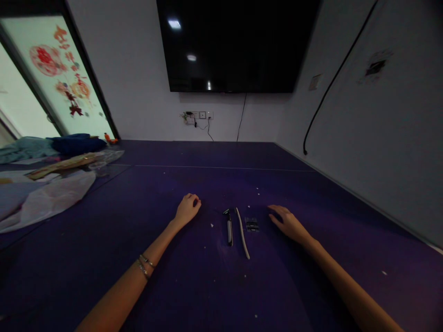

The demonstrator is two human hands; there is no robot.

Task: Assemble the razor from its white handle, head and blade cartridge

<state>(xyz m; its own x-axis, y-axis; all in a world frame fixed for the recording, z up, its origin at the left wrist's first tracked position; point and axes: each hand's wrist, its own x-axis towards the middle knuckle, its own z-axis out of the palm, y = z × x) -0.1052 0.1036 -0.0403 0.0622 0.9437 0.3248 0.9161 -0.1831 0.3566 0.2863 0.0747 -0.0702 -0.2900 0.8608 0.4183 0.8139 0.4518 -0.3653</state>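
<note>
Between my hands a razor (pixel 230 230) lies on the purple tabletop (pixel 194 286), its head pointing away from me and a grey handle towards me. Just right of it lies a slim, slightly bent white stick (pixel 242 234) whose kind I cannot make out. A small clear-and-black pack (pixel 251 224), possibly of razor cartridges, sits beside the stick. To the left of the razor, my left hand (pixel 188 207) rests with its fingers curled in and nothing visible in it. My right hand (pixel 286 222) lies open near the small pack, fingers stretched towards it but apart from it.
Folded cloths (pixel 78 144) and clear plastic sheeting (pixel 65 196) are heaped at the far left. White scraps (pixel 212 225) dot the tabletop. A wall with sockets (pixel 200 115) and a large screen (pixel 235 46) stands behind; a black cable (pixel 332 83) hangs at right.
</note>
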